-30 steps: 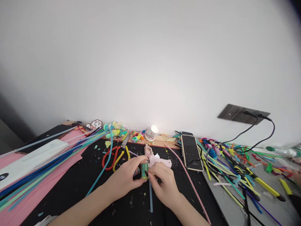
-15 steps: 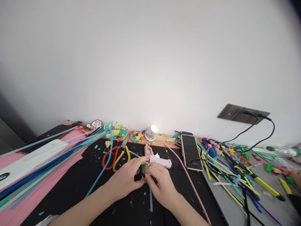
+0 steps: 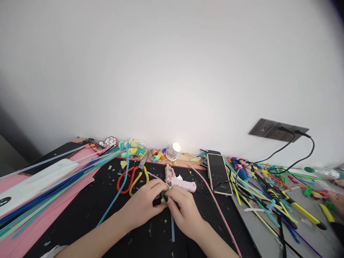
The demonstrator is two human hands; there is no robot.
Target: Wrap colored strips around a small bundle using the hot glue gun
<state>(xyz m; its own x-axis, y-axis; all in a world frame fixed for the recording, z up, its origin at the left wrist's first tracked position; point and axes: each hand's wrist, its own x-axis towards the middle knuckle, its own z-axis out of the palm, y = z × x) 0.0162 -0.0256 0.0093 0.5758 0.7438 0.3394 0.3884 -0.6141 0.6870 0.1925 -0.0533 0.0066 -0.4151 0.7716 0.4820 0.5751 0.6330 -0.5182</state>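
Note:
My left hand (image 3: 146,200) and my right hand (image 3: 183,207) meet over the black tabletop, fingertips almost touching. Between them they pinch a small greenish-yellow piece (image 3: 163,200), mostly covered by the fingers; its kind is hard to make out. Just beyond the fingers lies a pink hot glue gun (image 3: 184,184) on its side, its nozzle end crusted. A short blue pipe cleaner (image 3: 172,229) lies beneath the hands. To the left rest scissors with yellow handles (image 3: 138,182) and a tool with red handles (image 3: 121,182).
A phone (image 3: 219,173) and a long pink pipe cleaner (image 3: 215,204) lie to the right. Left are pink sheets (image 3: 67,208) under bundled pipe cleaners (image 3: 70,186). A paper cup (image 3: 173,152) stands by the wall. Cables run from a socket (image 3: 278,129). Another person's hand (image 3: 337,200) shows far right.
My fingers have shifted slightly and closed in around the small piece, so less of its green part shows. Both forearms stay where they were. The tabletop things have not moved.

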